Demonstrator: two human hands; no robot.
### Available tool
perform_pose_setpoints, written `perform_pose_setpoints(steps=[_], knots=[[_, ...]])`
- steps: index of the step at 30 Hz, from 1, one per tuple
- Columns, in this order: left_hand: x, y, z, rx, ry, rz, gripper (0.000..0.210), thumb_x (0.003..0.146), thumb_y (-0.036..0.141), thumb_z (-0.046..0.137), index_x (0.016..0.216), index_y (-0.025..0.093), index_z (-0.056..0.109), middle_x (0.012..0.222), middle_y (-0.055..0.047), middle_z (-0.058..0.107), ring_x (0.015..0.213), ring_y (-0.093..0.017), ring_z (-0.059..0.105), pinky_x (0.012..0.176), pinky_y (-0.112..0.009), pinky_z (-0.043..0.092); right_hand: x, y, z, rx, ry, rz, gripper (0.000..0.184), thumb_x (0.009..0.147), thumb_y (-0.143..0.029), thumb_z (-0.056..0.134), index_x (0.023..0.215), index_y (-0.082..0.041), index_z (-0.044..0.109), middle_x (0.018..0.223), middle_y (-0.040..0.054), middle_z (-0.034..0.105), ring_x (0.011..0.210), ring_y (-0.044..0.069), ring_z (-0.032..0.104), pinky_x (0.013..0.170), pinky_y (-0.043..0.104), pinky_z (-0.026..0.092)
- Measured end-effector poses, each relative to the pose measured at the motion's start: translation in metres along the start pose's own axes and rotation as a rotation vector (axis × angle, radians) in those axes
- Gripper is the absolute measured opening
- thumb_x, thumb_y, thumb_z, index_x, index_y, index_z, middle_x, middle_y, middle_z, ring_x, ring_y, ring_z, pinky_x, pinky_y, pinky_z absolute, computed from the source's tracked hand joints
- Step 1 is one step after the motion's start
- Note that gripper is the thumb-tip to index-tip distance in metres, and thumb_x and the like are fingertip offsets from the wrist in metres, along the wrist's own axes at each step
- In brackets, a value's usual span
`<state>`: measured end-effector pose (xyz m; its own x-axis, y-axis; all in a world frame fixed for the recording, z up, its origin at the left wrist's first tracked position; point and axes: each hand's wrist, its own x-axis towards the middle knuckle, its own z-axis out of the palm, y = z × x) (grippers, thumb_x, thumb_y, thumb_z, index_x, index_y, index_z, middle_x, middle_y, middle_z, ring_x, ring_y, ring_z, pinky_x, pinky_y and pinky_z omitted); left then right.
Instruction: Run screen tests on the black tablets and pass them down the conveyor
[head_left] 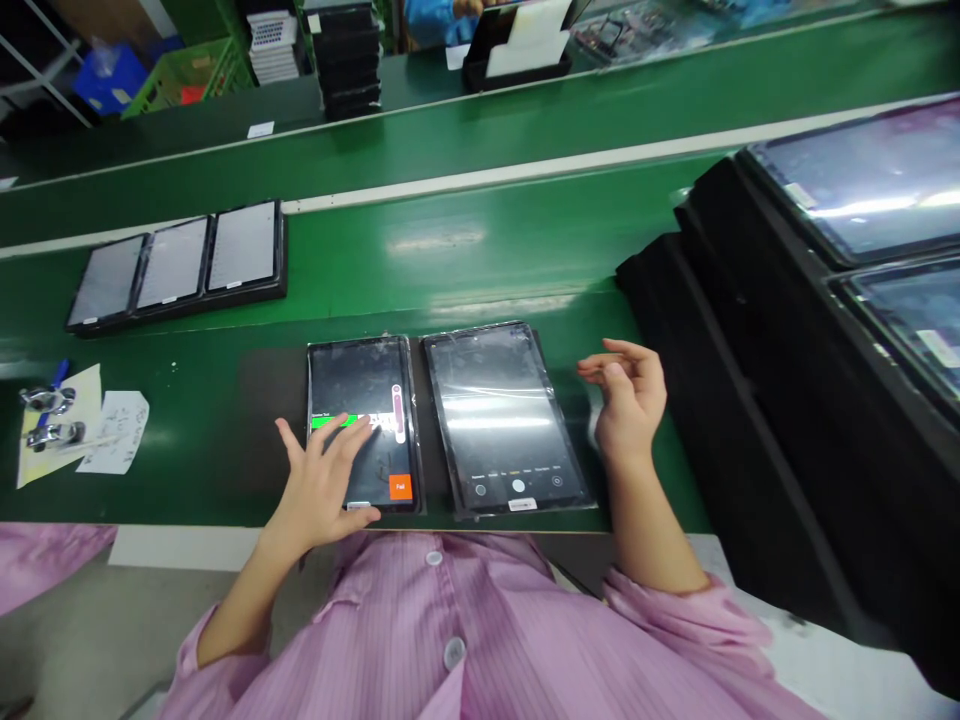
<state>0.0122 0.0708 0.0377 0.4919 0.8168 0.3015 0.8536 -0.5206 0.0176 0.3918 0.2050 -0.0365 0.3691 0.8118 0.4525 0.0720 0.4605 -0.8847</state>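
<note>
Two tablets lie side by side on the green bench in front of me. Over the left tablet [337, 375] is my left hand [321, 490], palm down with fingers spread across its screen. That screen shows a green bar, a slider strip and an orange "Fail" box. The right tablet [495, 400] has a camera-style screen with a round white button near its lower edge, and nothing touches it. To its right my right hand [630, 400] is raised above the bench, fingers loosely bent and apart, holding nothing.
Three tablets in a black tray [259, 288] stand at the back left. Black foam trays [697, 300] with tablets rise at the right. Paper notes [120, 430] and shiny metal items [56, 435] lie at the left. Across the bench are a black stack [346, 60] and a person's blue sleeve [435, 22].
</note>
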Motion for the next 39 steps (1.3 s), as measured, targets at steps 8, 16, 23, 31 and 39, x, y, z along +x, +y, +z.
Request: perform_pose_setpoints(steps=[8,16,23,31,39], knots=[[-0.023,-0.006,-0.005,-0.008,0.326,-0.487,0.072,0.102,0.063,0.014,0.141,0.014,0.050,0.141,-0.017,0.052,0.133,-0.032,0.044,0.119,-0.064,-0.006,-0.001,0.000,0.000,-0.009,0.003,-0.015,0.044,0.091,-0.046,0.063,0.116,-0.010,0.057,0.090,0.0090,0.063,0.078,0.014,0.060,0.071,0.025,0.048],[-0.037,-0.008,0.004,0.166,0.102,-0.547,0.072,0.100,0.065,0.019,0.134,0.018,0.063,0.149,-0.020,0.040,0.135,-0.039,0.036,0.108,-0.078,-0.008,-0.002,-0.004,0.003,-0.031,-0.016,-0.006,0.046,0.090,-0.048,0.062,0.116,-0.011,0.056,0.089,0.0095,0.063,0.078,0.015,0.060,0.071,0.026,0.048],[0.011,-0.013,-0.018,0.102,-0.144,-0.187,0.074,0.096,0.072,0.020,0.135,0.026,0.063,0.161,-0.019,0.021,0.148,-0.039,0.022,0.109,-0.080,-0.002,-0.002,-0.008,0.002,-0.006,-0.021,-0.013,0.046,0.091,-0.047,0.063,0.117,-0.010,0.056,0.090,0.0103,0.063,0.078,0.015,0.060,0.072,0.025,0.048],[0.132,-0.030,-0.002,0.153,-0.396,-0.087,0.061,0.101,0.062,0.026,0.153,0.035,0.041,0.164,-0.021,0.016,0.153,-0.042,0.014,0.108,-0.080,-0.004,0.000,-0.010,0.002,0.007,-0.009,0.023,0.047,0.090,-0.051,0.063,0.115,-0.013,0.056,0.090,0.0070,0.062,0.080,0.014,0.060,0.073,0.025,0.049],[0.138,-0.027,0.008,0.150,-0.329,-0.093,0.056,0.104,0.056,0.022,0.141,0.030,0.055,0.159,-0.018,0.032,0.150,-0.036,0.028,0.110,-0.079,-0.008,0.004,-0.007,0.001,-0.025,-0.080,0.051,0.049,0.092,-0.056,0.059,0.117,-0.013,0.054,0.091,0.0072,0.061,0.082,0.015,0.059,0.076,0.026,0.049]])
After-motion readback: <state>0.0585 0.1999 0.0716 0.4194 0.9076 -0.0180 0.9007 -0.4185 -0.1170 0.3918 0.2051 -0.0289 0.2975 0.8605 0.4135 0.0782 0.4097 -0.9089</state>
